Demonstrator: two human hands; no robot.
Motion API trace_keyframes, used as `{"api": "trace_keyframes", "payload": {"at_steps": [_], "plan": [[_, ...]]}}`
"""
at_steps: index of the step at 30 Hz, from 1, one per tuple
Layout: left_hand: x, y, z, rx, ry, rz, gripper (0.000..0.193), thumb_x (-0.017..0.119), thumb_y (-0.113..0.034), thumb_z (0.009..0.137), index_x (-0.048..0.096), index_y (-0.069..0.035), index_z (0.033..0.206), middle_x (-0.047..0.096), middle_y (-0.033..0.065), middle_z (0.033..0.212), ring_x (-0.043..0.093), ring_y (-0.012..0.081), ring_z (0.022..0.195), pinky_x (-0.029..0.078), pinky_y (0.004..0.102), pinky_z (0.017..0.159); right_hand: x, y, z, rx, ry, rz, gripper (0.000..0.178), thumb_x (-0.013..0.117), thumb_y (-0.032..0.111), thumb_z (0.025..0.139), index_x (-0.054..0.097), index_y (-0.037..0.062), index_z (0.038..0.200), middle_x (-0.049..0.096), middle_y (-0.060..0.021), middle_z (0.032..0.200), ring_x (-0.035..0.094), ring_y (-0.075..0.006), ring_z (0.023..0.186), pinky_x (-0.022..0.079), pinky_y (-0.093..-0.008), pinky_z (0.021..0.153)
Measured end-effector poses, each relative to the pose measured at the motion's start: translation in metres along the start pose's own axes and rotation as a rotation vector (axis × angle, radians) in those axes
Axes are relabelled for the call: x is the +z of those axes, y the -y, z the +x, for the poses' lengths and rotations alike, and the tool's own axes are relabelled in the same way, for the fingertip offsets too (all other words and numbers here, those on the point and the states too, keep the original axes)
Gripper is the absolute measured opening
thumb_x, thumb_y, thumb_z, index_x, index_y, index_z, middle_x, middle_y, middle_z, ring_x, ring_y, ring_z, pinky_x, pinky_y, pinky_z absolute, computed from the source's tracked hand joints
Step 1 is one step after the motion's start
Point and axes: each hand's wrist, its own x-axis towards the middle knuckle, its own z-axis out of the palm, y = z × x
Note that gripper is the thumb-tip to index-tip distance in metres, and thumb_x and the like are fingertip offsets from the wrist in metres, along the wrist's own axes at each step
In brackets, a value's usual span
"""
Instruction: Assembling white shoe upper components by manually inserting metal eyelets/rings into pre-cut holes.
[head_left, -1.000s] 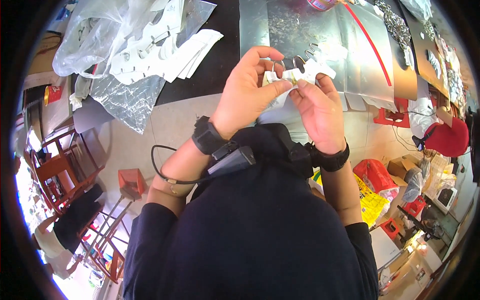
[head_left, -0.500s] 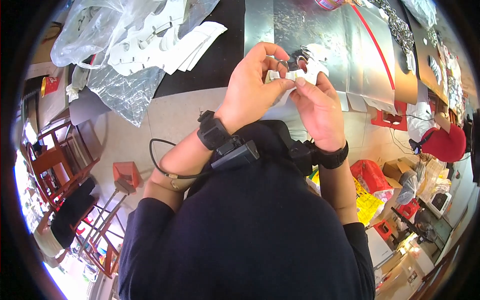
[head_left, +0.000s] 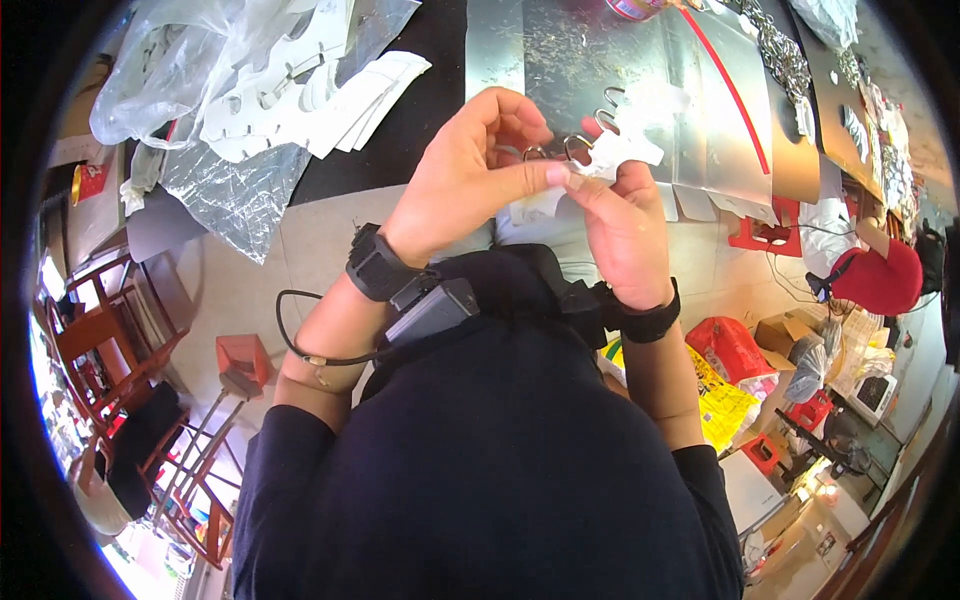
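Between my two hands, over the near edge of the table, is a white card (head_left: 618, 152) with several curved metal rings (head_left: 578, 150) along its far side. My left hand (head_left: 475, 165) pinches it from the left, the thumb stretched across to meet the right thumb. The right hand (head_left: 628, 225) grips the card's near right edge between thumb and fingers. Glare washes out part of the card, and its lower portion is hidden behind the fingers. At the left of the table lie several white cut-out cards (head_left: 385, 95), fanned and overlapping.
Clear plastic bags (head_left: 235, 195) lie around the cards. A metallic sheet (head_left: 500, 50) covers the table's middle, with a red strip (head_left: 728, 90) and a metal chain (head_left: 780, 50) to the right. Behind, at right, a person in a red top (head_left: 880, 280) sits near red stools (head_left: 765, 228).
The card has tilted between my hands, so its rings now show more openly. My left fingers have spread a little away from the rings. The whole view has shifted slightly.
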Motion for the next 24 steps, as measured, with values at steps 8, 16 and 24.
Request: {"api": "trace_keyframes", "payload": {"at_steps": [8,16,24], "plan": [[0.012,-0.009,0.000,-0.173,-0.038,0.161,0.019,0.063,-0.002,0.078,0.055,-0.002,0.095,0.057,0.0013,0.089,0.053,0.0057,0.078,0.044,0.0194,0.068,0.010,-0.002,-0.004,-0.075,0.039,-0.255,0.057,0.060,-0.005,0.077,0.034,0.0006,0.127,0.049,-0.0111,0.114,0.050,-0.0148,0.103,0.042,-0.0286,0.086],[0.008,-0.001,0.000,0.028,-0.146,-0.036,0.010,0.059,0.002,0.080,0.052,0.000,0.086,0.057,0.0078,0.097,0.054,0.0082,0.083,0.045,0.0213,0.072,0.007,-0.007,-0.012,-0.171,0.120,-0.240,0.055,0.061,-0.004,0.076,0.034,0.0021,0.123,0.048,-0.0094,0.109,0.048,-0.0153,0.102,0.040,-0.0282,0.086],[0.006,-0.002,0.001,0.031,-0.182,0.055,0.016,0.060,0.003,0.078,0.048,-0.001,0.089,0.059,0.0075,0.092,0.055,0.0087,0.080,0.046,0.0214,0.069,-0.010,-0.005,-0.005,-0.624,-0.181,-0.714,0.034,0.059,-0.005,0.078,0.047,0.0027,0.109,0.052,-0.0071,0.102,0.050,-0.0131,0.093,0.042,-0.0271,0.082]]}}
